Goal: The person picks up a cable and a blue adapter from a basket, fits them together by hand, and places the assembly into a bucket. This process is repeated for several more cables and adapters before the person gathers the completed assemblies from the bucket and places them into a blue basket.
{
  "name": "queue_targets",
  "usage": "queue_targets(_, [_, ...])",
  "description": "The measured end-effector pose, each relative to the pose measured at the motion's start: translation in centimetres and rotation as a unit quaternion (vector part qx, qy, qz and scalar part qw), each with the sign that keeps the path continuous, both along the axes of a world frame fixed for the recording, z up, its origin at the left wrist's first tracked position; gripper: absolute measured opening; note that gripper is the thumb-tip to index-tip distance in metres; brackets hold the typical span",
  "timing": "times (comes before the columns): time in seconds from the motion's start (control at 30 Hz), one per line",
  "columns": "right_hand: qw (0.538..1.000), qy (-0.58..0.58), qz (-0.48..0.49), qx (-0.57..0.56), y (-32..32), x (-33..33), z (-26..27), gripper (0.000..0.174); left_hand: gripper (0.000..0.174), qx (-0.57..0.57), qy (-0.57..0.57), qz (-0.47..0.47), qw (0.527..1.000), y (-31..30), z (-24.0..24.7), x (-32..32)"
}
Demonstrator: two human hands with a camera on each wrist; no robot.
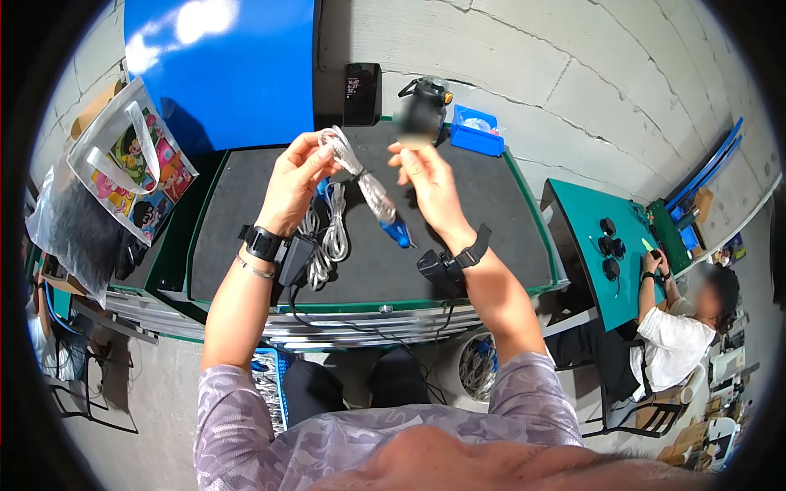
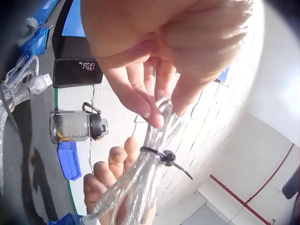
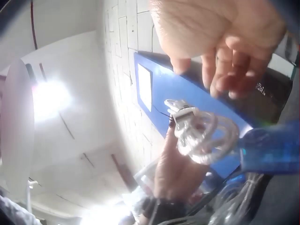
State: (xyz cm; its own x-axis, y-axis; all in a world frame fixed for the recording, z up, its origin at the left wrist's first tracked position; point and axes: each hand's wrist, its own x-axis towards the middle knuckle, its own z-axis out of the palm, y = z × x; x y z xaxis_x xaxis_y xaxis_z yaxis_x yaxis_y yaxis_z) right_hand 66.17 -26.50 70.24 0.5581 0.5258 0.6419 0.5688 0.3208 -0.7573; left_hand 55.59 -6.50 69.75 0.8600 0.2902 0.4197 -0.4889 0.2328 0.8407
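Note:
My left hand [image 1: 293, 182] pinches one end of a coiled clear-silver USB cable [image 1: 358, 168] above the dark mat. A black tie [image 2: 164, 157] is cinched around the coil, its tail sticking out. From the bundle's lower end hangs a blue translucent connector [image 1: 397, 232]; the cable's metal USB plug [image 3: 183, 115] lies against the loops in the right wrist view. My right hand [image 1: 434, 190] hovers to the right of the bundle, fingers loosely bent, with nothing in them. Below the left hand, more tied cables [image 1: 332, 233] with blue connectors lie on the mat.
A bottle [image 2: 70, 125], a small blue bin [image 1: 477, 141] and a black phone-like display [image 1: 362, 94] stand along the back edge. A printed bag [image 1: 135, 164] sits at the left. Baskets of cables [image 1: 476, 368] are below the table. Another person [image 1: 684, 340] sits at the right.

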Motion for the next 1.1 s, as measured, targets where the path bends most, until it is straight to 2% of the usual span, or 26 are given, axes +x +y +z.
queue_targets(0.07, [0.996,0.051,0.076,0.014,-0.9,0.1,0.3,0.029,0.018,-0.010,-0.006,0.009,1.000,0.1,0.1,-0.1])
queue_targets(0.1, [0.984,0.083,0.157,0.025,-1.3,-0.4,0.7,0.033,0.017,-0.025,-0.017,0.025,0.999,0.0,0.2,-0.1])
queue_targets(0.13, [0.984,0.083,0.157,0.026,-1.6,-0.5,1.0,0.033,0.016,-0.040,-0.028,0.040,0.998,0.0,0.3,-0.1])
queue_targets(0.17, [0.959,0.089,0.260,-0.070,-2.1,-0.5,1.3,0.041,0.013,-0.050,-0.034,0.038,0.997,0.2,0.2,-0.2])
queue_targets(0.2, [0.915,0.095,0.356,-0.166,-2.3,-0.6,1.4,0.050,0.013,-0.049,-0.034,0.037,0.998,0.3,0.2,-0.1])
queue_targets(0.27, [0.865,0.062,0.432,-0.249,-1.9,-1.0,1.2,0.067,0.011,-0.067,-0.061,0.043,0.995,0.3,0.0,0.1])
queue_targets(0.33, [0.856,0.178,0.414,-0.253,-1.3,-2.3,0.9,0.069,0.012,-0.065,-0.057,0.034,0.996,0.2,0.2,0.0])
queue_targets(0.37, [0.881,0.176,0.371,-0.234,-0.7,-1.9,0.2,0.081,0.014,-0.049,-0.051,0.010,0.997,0.0,0.2,-0.3])
queue_targets(0.47, [0.889,0.308,0.320,-0.114,0.2,0.1,-1.3,0.081,0.020,0.019,-0.048,-0.017,0.998,-0.8,0.2,-0.5])
queue_targets(0.53, [0.887,0.342,0.303,-0.066,0.1,0.7,-1.2,0.075,0.018,0.119,-0.038,-0.013,0.992,-0.6,0.0,-0.3])
queue_targets(0.6, [0.861,0.434,0.262,-0.032,-0.2,0.8,-1.0,0.064,0.018,0.134,-0.015,-0.025,0.990,-0.9,0.3,-0.5])
queue_targets(0.63, [0.865,0.433,0.253,-0.014,-0.3,0.4,-0.8,0.050,0.018,0.148,0.006,-0.033,0.988,-1.2,0.4,-0.7])
queue_targets(0.73, [0.886,0.404,0.227,-0.008,-0.3,0.6,-0.8,0.041,0.021,0.148,0.000,-0.091,0.985,-1.0,0.4,-0.8])
queue_targets(0.77, [0.886,0.404,0.226,-0.007,-0.4,0.6,-0.8,0.041,0.028,0.142,-0.011,-0.121,0.982,-0.8,-0.1,-0.6])
queue_targets(0.8, [0.907,0.362,0.216,0.002,-0.4,0.7,-0.6,0.039,0.028,0.141,-0.010,-0.121,0.982,-1.1,0.3,-0.8])
queue_targets(0.83, [0.926,0.318,0.204,0.010,-0.4,0.8,-0.5,0.037,0.032,0.092,0.024,-0.135,0.986,-1.5,1.0,-1.2])
queue_targets(0.87, [0.925,0.319,0.205,0.008,-0.5,0.9,-0.4,0.037,0.036,0.041,0.057,-0.148,0.986,-1.8,1.3,-1.4])
queue_targets(0.9, [0.952,0.247,0.180,-0.014,-0.7,1.0,-0.3,0.037,0.047,0.043,0.042,-0.155,0.986,-1.7,0.8,-0.9])
queue_targets(0.97, [0.979,0.145,0.139,-0.038,-0.3,1.4,-0.9,0.035,0.048,0.061,0.069,-0.166,0.982,-1.7,0.2,-0.7])
queue_targets(1.07, [0.984,0.112,0.128,-0.048,0.0,0.9,-0.7,0.034,0.046,0.100,0.122,-0.180,0.971,-2.3,0.2,-0.7])
queue_targets(1.1, [0.983,0.114,0.131,-0.058,0.0,0.8,-0.5,0.033,0.043,0.132,0.132,-0.158,0.969,-2.2,0.1,-0.5])
